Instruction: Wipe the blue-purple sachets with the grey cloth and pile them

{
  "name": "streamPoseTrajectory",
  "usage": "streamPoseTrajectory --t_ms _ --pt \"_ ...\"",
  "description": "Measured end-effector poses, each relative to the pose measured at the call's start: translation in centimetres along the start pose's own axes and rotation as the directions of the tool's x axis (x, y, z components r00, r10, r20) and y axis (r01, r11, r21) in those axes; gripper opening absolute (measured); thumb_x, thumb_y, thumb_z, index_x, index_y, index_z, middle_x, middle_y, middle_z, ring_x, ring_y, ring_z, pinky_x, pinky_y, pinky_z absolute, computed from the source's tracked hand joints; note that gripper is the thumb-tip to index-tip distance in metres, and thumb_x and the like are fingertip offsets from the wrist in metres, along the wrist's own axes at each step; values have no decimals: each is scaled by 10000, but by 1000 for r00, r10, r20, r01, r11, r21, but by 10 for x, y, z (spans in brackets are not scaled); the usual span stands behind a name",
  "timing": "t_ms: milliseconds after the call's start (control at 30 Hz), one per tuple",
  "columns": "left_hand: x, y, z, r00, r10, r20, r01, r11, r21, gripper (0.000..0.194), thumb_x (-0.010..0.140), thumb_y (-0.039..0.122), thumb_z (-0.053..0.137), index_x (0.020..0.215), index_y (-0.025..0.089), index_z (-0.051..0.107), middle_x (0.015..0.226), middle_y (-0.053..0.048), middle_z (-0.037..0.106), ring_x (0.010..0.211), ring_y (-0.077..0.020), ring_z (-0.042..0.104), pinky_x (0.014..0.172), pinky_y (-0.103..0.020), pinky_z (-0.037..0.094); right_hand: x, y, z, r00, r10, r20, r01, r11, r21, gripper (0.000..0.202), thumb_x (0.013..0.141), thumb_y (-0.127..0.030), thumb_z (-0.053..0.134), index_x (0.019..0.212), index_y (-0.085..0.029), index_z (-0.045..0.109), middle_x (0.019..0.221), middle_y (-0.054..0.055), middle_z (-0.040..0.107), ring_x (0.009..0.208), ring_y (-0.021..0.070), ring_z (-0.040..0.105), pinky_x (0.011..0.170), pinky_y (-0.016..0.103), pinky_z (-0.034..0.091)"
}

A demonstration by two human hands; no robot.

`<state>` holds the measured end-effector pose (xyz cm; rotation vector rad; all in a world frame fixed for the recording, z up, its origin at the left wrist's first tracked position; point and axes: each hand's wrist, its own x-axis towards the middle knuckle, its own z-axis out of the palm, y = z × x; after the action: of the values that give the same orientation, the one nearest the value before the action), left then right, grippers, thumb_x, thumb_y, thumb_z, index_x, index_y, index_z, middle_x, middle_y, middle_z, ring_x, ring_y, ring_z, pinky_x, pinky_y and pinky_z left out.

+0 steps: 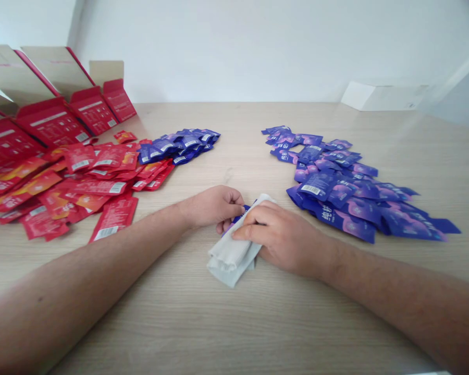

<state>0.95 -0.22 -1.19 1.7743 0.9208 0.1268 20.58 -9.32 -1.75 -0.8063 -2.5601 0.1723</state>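
- Table (pixel 203 323): light wood grain, forearms come in from the near corners and meet at centre.
- Cloth (pixel 232 255): white, folded, lies at table centre, near end free, far end under the hands.
- Right hand (pixel 281 237): palm down on the cloth, fingers closed together pressing it flat against what's underneath. Looks like it's wrapping or wiping through the cloth, hence the flat press.
- Left hand (pixel 214 207): fingers pinched shut on the left edge of a blue sachet (pixel 240 216), touching the cloth. Reads as the steadying hand while the right works the cloth.
- Sachet is mostly hidden: only a blue sliver shows between the two hands, at the far end of the cloth. Can't tell how much of it is wrapped.
- Purple pile (pixel 352 192): loose sachets right of the hands, just beside the right wrist, spread toward the far side. Within easy reach of the right hand.
- Red pile (pixel 70 182): red and orange sachets on the left, overlapping, well apart from the hands.
- Blue pile (pixel 180 145): smaller heap, far left of centre, touching the red pile's far edge. Colours are kept in separate heaps, so sorted by type.
- Red cartons (pixel 54 117): open, flaps up, far left corner behind the red pile.
- White box (pixel 383 96): far right, against the wall.
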Motion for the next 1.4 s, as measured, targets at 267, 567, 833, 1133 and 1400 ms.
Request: streamPoseTrajectory --t_ms 267,567,833,1133,1400 --pt "-1 1 1 1000 -9 -8 9 1000 -1 139 849 320 558 826 185 584 529 40 597 444 -110 586 408 -188 451 1 -7 2 999 -48 3 48 999 4 279 885 -149 600 1147 -212 669 1041 75 637 1005 219 545 911 393 464" --pt "-3 5 1 999 -4 -36 5 1000 26 103 821 283 572 814 182 594 545 43 598 432 -95 567 398 -174 420 2 -6 3 998 32 -50 -33 999 -24 276 891 -143 589 1145 -206 676 1025 84 641 993 225 548 895 399 472" --pt "-2 5 1 999 21 -44 -19 999 43 109 819 274 549 805 181 605 553 43 599 431 -92 556 391 -174 403 2 -6 3 998 46 -50 -47 999 -24 295 880 -138 606 1160 -205 669 1034 83 640 991 224 544 893 398 472" --pt "-3 3 1 1000 -9 -21 10 1000 25 154 833 335 556 832 188 601 541 40 601 446 -111 581 413 -192 435 3 -10 5 997 -79 -15 80 997 12 265 959 -199 514 1182 -224 655 1078 74 644 1036 218 542 932 400 467" --pt "-2 2 0 1000 0 -15 1 1000 16 148 821 325 566 826 182 604 552 41 596 441 -101 570 411 -182 421 3 -10 4 998 -69 -5 69 997 22 258 970 -202 495 1179 -183 646 1117 83 644 1069 215 542 965 397 467"
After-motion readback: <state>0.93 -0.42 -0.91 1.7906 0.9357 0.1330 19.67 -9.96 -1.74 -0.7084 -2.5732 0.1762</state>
